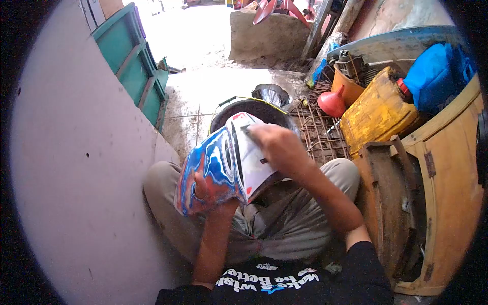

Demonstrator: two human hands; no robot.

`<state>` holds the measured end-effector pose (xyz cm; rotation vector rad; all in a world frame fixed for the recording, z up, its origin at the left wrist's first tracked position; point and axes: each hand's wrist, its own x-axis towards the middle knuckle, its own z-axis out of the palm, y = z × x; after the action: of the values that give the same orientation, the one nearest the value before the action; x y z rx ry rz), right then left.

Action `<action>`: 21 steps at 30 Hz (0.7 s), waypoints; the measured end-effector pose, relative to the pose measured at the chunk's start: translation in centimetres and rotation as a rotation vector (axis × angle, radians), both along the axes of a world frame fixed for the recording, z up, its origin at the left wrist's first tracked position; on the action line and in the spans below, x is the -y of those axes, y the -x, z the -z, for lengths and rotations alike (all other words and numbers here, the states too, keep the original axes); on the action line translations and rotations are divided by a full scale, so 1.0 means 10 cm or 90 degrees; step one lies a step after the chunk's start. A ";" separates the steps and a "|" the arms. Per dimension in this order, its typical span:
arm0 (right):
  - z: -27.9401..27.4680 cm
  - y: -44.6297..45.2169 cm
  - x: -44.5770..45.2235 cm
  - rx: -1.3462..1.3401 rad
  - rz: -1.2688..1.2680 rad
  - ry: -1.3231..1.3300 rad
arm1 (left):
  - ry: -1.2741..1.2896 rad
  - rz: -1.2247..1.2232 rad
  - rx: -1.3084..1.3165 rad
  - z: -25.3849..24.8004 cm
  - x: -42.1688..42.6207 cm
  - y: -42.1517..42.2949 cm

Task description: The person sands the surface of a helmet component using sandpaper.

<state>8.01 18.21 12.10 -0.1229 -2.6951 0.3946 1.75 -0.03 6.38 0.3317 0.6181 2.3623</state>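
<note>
A glossy moulded plastic panel point(211, 160), blue and orange on one side and white with small red marks on the other, is held above my lap. A dark slot runs between its two sides. My left hand point(206, 198) grips the coloured side from below, its thumb pressed against the surface. Over the white side, my right hand point(279, 147) is closed, fingertips against the panel near its top. A small dark piece point(249, 130) shows at those fingertips, too small to name. Just beyond the panel stands a black bucket point(239, 105) with a yellowish rim.
Behind the bucket lies a dark, shiny bag-like thing point(271, 94). On the right are a metal grid point(320, 134), a red funnel point(332, 101), a yellow jerrycan point(378, 109) and a wooden frame point(447, 188). A pale wall panel point(91, 193) rises close on the left.
</note>
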 end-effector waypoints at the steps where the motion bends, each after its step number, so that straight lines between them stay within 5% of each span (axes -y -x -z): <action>1: -0.01 -0.03 0.03 0.068 0.014 0.002 | -0.003 0.007 -0.002 0.01 0.00 -0.01; 2: -0.03 -0.04 0.07 0.132 0.028 0.000 | -0.009 0.013 -0.008 0.06 -0.03 0.02; 6: -0.01 -0.19 0.67 -0.160 -0.237 -0.019 | 0.028 -0.067 -0.032 0.57 0.03 0.19; 10: -0.01 0.01 0.00 0.013 0.003 0.036 | -0.009 0.005 -0.007 -0.07 -0.03 -0.01; 12: -0.07 0.00 -0.05 0.100 -0.033 0.066 | -0.014 0.034 -0.019 -0.05 0.00 -0.01; 16: -0.07 -0.15 0.68 -0.146 -0.287 -0.044 | -0.524 0.213 0.386 0.53 0.07 0.19; 19: 0.00 0.02 0.17 0.002 -0.105 -0.018 | -0.023 0.056 0.036 0.01 0.02 0.03; 21: -0.02 0.03 -0.02 0.039 -0.075 0.021 | -0.030 0.033 -0.009 0.01 -0.01 0.02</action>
<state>7.72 18.43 12.31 0.0145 -2.7652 0.4789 1.52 0.12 6.27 0.3808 0.5548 2.3298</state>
